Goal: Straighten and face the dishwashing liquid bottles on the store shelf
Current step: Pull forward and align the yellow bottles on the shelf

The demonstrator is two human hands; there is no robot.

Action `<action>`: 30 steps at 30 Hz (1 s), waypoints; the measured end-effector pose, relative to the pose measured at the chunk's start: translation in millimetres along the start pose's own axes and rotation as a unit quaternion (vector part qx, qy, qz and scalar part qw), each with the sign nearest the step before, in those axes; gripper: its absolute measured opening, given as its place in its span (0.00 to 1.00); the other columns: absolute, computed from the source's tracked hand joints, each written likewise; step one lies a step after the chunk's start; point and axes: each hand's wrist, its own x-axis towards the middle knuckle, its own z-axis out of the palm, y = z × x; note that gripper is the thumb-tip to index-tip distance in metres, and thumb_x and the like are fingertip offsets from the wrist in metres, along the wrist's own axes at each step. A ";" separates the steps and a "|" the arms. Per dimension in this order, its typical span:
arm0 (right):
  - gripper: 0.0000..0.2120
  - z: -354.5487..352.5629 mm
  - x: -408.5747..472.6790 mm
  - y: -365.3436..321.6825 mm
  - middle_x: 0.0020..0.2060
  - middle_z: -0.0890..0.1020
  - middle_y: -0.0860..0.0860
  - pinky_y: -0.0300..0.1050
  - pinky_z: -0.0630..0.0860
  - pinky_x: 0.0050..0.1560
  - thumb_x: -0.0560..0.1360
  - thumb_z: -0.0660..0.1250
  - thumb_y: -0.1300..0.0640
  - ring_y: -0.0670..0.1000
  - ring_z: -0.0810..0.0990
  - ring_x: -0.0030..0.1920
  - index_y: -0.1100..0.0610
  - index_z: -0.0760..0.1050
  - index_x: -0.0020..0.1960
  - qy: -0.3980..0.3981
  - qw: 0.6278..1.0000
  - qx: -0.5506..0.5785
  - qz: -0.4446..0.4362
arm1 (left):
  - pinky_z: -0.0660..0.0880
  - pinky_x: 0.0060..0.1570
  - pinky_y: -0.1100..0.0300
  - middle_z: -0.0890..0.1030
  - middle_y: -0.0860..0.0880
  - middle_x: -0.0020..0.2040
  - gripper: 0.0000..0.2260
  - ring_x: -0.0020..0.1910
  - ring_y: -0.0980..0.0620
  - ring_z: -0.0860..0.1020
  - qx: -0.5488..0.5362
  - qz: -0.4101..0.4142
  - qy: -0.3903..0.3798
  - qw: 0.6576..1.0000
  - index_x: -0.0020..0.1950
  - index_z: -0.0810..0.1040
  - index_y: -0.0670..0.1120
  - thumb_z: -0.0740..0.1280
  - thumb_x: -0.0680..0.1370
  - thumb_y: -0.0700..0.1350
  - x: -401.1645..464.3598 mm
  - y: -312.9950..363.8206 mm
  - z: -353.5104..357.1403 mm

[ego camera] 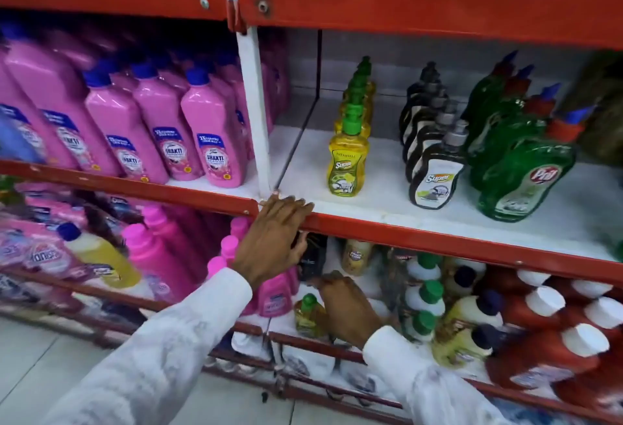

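On the middle shelf [377, 202], three rows of dishwashing liquid run front to back: yellow bottles with green caps [347, 161], dark bottles with grey caps [433, 175], and big green bottles with red and blue caps [519, 171] that lean left. My left hand [274, 239] rests on the shelf's red front edge [421, 237], fingers on top and thumb beneath. My right hand [349, 308] reaches into the lower shelf, right beside a small yellow bottle with a green cap [307, 318]. Its fingers are partly hidden, so its grip is unclear.
Pink bottles with blue caps [209, 141] fill the bay on the left, behind a white upright post [254, 107]. The lower shelf holds pink bottles [158, 256], white and cream bottles with green and dark caps [424, 303], and red bottles with white caps [556, 340]. Grey floor tiles [40, 367] lie below.
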 end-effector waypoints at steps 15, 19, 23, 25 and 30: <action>0.20 -26.5 6.4 -19.8 0.54 0.83 0.53 0.40 0.76 0.52 0.65 0.75 0.58 0.53 0.82 0.51 0.52 0.79 0.57 0.009 0.992 0.106 0.075 | 0.58 0.79 0.45 0.75 0.42 0.73 0.26 0.73 0.44 0.71 -0.092 0.002 0.003 0.996 0.74 0.71 0.42 0.68 0.75 0.36 -1.2 -10.2 0.3; 0.24 -118.3 -19.5 -32.9 0.49 0.83 0.45 0.39 0.81 0.50 0.63 0.79 0.56 0.44 0.81 0.46 0.45 0.78 0.57 0.111 0.980 0.148 0.078 | 0.56 0.79 0.48 0.75 0.42 0.72 0.29 0.73 0.45 0.71 -0.104 -0.002 0.014 0.995 0.73 0.72 0.42 0.67 0.72 0.32 0.7 -10.6 2.3; 0.21 -208.9 -40.4 -44.1 0.39 0.84 0.43 0.25 0.74 0.41 0.61 0.77 0.56 0.41 0.80 0.37 0.47 0.81 0.52 0.268 0.949 0.159 0.044 | 0.60 0.78 0.43 0.76 0.41 0.71 0.31 0.72 0.43 0.73 -0.106 -0.004 0.021 0.994 0.71 0.74 0.40 0.68 0.68 0.29 1.5 -9.3 2.2; 0.20 -238.4 -37.8 -44.9 0.37 0.84 0.43 0.22 0.71 0.38 0.60 0.77 0.55 0.38 0.80 0.36 0.48 0.82 0.52 0.317 0.935 0.155 0.033 | 0.60 0.77 0.41 0.77 0.40 0.70 0.31 0.71 0.42 0.74 -0.103 -0.009 0.028 0.994 0.71 0.74 0.40 0.68 0.67 0.29 0.8 -7.3 1.9; 0.21 -261.8 -0.3 -35.5 0.41 0.86 0.47 0.39 0.81 0.46 0.60 0.77 0.56 0.44 0.84 0.38 0.52 0.83 0.53 0.333 0.931 0.148 0.022 | 0.57 0.78 0.43 0.75 0.41 0.72 0.31 0.74 0.43 0.71 -0.111 -0.011 0.029 0.993 0.73 0.72 0.42 0.68 0.69 0.31 -0.4 -4.7 2.8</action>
